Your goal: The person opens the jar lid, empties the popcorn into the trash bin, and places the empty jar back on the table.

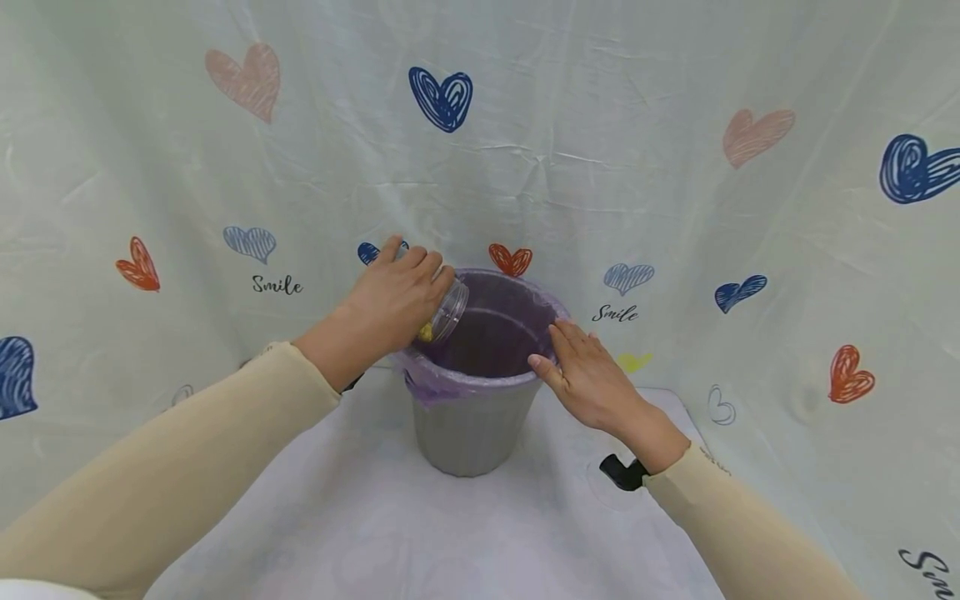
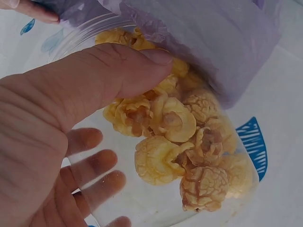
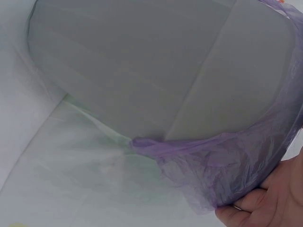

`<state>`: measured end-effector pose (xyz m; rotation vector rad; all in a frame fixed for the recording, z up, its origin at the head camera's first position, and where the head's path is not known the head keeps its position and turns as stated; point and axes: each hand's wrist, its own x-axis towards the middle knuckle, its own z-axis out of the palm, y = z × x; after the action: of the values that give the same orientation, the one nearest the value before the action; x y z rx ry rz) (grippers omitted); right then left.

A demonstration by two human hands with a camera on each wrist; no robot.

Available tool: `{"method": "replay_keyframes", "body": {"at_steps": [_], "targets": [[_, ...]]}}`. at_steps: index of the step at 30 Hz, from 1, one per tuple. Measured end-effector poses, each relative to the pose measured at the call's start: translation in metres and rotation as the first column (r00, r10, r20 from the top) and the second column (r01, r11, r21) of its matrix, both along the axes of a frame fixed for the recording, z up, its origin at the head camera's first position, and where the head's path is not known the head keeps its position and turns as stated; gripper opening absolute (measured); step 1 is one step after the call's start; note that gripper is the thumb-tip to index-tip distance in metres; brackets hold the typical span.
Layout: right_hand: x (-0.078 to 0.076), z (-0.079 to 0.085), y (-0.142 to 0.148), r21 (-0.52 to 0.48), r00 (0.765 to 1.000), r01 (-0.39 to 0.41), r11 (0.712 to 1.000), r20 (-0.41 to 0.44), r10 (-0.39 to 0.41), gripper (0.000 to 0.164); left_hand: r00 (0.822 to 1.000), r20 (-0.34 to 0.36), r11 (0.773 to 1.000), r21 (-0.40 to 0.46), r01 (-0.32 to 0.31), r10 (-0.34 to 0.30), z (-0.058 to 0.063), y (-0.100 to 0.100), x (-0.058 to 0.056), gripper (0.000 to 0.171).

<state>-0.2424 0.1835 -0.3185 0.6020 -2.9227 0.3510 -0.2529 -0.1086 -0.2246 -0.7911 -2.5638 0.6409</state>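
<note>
My left hand [image 1: 393,300] grips a clear plastic jar [image 1: 452,310], tipped with its mouth toward the inside of a grey bin [image 1: 468,433]. Thumb and fingers lie on opposite sides of the jar in the left wrist view. Yellow-brown popcorn [image 2: 161,161] sits inside the jar, along its lower side. A thin purple bag [image 1: 435,387] lines the bin and folds over its rim. On the bin's right side, my right hand [image 1: 592,379] rests against the lined rim with fingers fairly straight. The bin's floor is hidden in shadow.
The bin stands on a white-covered table [image 1: 450,533]. Behind it hangs a pale curtain [image 1: 540,200] printed with hearts and the word "Smile". A black strap piece [image 1: 622,472] shows at the right wrist.
</note>
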Motion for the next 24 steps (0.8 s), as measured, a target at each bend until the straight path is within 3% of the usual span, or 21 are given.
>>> {"method": "replay_keyframes", "body": {"at_steps": [18,24], "targets": [[0.0003,-0.0013,-0.0001,0.005,1.0,-0.002,1.0,-0.007,0.002,0.086,1.0,-0.005,1.0,-0.01,0.011,-0.011,-0.0016,0.0041,0.0005,0.073],[-0.0002,-0.0019,-0.0002,0.004,1.0,-0.008,1.0,-0.015,0.008,0.086,1.0,-0.004,0.998,-0.059,0.001,-0.002,-0.0017,0.0054,0.0001,0.073]]}}
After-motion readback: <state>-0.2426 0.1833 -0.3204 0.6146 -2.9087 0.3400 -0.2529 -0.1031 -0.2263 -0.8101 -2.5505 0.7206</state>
